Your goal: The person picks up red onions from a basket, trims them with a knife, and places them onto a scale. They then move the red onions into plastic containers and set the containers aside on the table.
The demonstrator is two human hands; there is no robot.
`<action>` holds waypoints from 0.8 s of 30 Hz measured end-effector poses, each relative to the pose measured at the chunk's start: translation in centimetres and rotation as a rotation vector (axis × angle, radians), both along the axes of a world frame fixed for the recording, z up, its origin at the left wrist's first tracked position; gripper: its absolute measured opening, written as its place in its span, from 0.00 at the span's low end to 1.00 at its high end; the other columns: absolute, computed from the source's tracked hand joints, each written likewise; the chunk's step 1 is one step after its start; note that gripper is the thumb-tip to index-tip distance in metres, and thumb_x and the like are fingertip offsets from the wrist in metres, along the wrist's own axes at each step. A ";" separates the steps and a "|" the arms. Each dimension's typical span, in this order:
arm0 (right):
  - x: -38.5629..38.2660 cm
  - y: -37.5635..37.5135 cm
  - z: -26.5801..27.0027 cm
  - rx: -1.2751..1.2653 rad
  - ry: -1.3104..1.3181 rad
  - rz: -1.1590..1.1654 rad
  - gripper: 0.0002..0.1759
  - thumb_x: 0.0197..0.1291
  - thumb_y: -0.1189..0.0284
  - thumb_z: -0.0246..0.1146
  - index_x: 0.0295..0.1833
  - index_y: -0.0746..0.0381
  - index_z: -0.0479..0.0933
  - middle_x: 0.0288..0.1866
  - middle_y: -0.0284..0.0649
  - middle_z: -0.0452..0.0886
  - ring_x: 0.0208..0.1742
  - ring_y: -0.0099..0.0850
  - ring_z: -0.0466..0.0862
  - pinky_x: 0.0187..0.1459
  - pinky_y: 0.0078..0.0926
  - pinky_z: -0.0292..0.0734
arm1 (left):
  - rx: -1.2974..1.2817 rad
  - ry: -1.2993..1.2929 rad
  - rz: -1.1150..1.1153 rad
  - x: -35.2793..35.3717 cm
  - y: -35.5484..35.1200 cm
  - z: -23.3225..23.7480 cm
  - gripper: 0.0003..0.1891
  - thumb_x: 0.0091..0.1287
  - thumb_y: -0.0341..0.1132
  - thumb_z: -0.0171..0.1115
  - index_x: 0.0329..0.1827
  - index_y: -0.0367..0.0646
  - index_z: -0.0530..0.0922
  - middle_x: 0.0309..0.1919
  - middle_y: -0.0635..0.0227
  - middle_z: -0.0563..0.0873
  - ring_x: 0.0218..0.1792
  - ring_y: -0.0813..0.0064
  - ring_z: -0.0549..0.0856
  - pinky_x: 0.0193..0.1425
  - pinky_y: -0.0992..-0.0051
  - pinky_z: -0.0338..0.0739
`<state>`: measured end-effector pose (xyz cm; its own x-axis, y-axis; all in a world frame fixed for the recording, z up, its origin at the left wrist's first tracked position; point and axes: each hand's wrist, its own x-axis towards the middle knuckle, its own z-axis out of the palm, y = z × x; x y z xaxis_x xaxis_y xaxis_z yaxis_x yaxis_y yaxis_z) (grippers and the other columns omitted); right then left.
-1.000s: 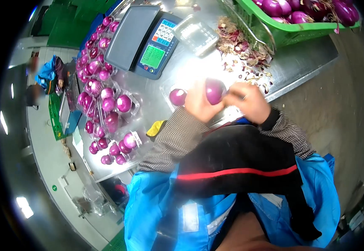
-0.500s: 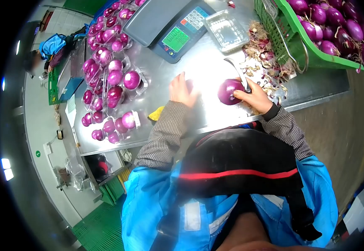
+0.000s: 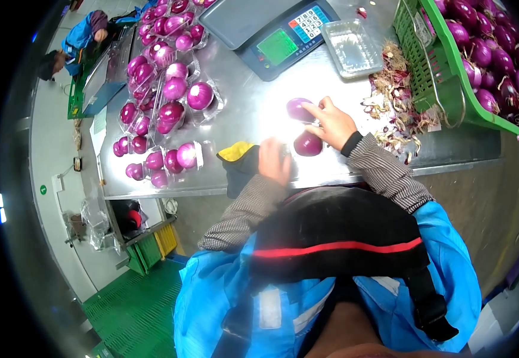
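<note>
Two peeled-looking red onions lie close together on the shiny metal table: an upper red onion (image 3: 298,110) and a lower red onion (image 3: 308,144). My right hand (image 3: 334,125) is at their right side, index finger on the upper onion's edge and thumb near the gap between the two. Its fingers are apart. Motion blurs my left hand (image 3: 275,162), left of the lower onion and beside a dark and yellow cloth-like item (image 3: 238,158) at the table's front edge. Whether it holds anything cannot be made out. No knife shows now.
Clear plastic packs of red onions (image 3: 173,89) cover the table's left side. Behind stand a digital scale (image 3: 277,48) and a clear plastic tray (image 3: 352,51). Onion skins (image 3: 393,95) lie beside a green crate (image 3: 450,95) of onions at right. Another person (image 3: 83,36) is at far left.
My right hand moved left from its onion and the curved knife it held to the upper onion; the knife is out of sight. My left hand came back toward the table edge. The view shifted.
</note>
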<state>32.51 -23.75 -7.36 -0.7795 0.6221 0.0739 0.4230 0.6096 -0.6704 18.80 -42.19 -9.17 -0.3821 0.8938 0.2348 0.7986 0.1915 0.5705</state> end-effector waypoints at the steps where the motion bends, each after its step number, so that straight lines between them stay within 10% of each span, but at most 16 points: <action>1: 0.3 0.0 -0.3 -0.058 0.001 -0.005 0.26 0.61 0.61 0.67 0.65 0.50 0.74 0.50 0.45 0.75 0.39 0.42 0.83 0.43 0.35 0.80 | -0.119 -0.118 0.094 -0.4 -0.4 -0.5 0.28 0.57 0.28 0.66 0.63 0.37 0.72 0.57 0.51 0.77 0.58 0.51 0.78 0.60 0.62 0.75; 5: 1.6 1.3 -4.6 -0.076 -0.047 -0.270 0.30 0.63 0.61 0.64 0.66 0.64 0.69 0.48 0.54 0.81 0.43 0.45 0.85 0.48 0.38 0.78 | -0.428 -0.503 0.271 0.0 -0.5 -5.5 0.28 0.66 0.39 0.60 0.67 0.36 0.69 0.58 0.47 0.79 0.59 0.57 0.81 0.64 0.65 0.75; 8: 0.9 1.5 -7.8 -0.332 -0.067 -0.232 0.29 0.64 0.60 0.63 0.64 0.68 0.71 0.43 0.54 0.85 0.44 0.44 0.86 0.49 0.36 0.79 | -0.321 -0.887 0.585 1.8 2.5 -1.0 0.21 0.74 0.29 0.52 0.67 0.31 0.66 0.41 0.52 0.83 0.23 0.74 0.84 0.27 0.74 0.82; 14: -1.2 0.0 -4.9 -0.558 0.102 -0.259 0.13 0.62 0.71 0.61 0.48 0.68 0.78 0.29 0.43 0.82 0.31 0.29 0.82 0.35 0.28 0.76 | -0.134 -1.223 0.548 -2.1 2.4 -2.4 0.18 0.77 0.34 0.50 0.65 0.35 0.71 0.47 0.58 0.86 0.23 0.77 0.84 0.25 0.78 0.80; 24: -8.2 -1.7 5.2 -0.586 0.254 -0.025 0.18 0.67 0.69 0.62 0.58 0.66 0.78 0.29 0.29 0.77 0.29 0.16 0.71 0.31 0.18 0.68 | 0.458 -1.264 0.550 -18.7 1.0 9.4 0.16 0.74 0.35 0.54 0.61 0.37 0.77 0.47 0.63 0.86 0.24 0.82 0.80 0.25 0.81 0.75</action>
